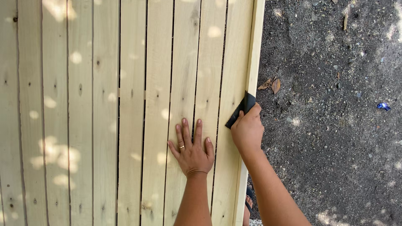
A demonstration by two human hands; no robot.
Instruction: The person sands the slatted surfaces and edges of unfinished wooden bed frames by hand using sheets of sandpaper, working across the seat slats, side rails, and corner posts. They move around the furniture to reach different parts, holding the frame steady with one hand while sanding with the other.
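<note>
pale slatted panel filling most of the view, dark gravelly dirt beside it, left hand flat on slats with fingers spread, right hand pinching black sandpaper at the panel's edge, dry leaf nearby

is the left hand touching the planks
Touching. The head view shows the left hand pressed flat, fingers spread, on the planks, with no gap under the palm.

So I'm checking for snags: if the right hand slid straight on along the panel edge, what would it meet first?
The right hand presses a dark sanding sheet on the edge board. Ahead lies only more bare board edge to the frame top; the way looks free.
</note>
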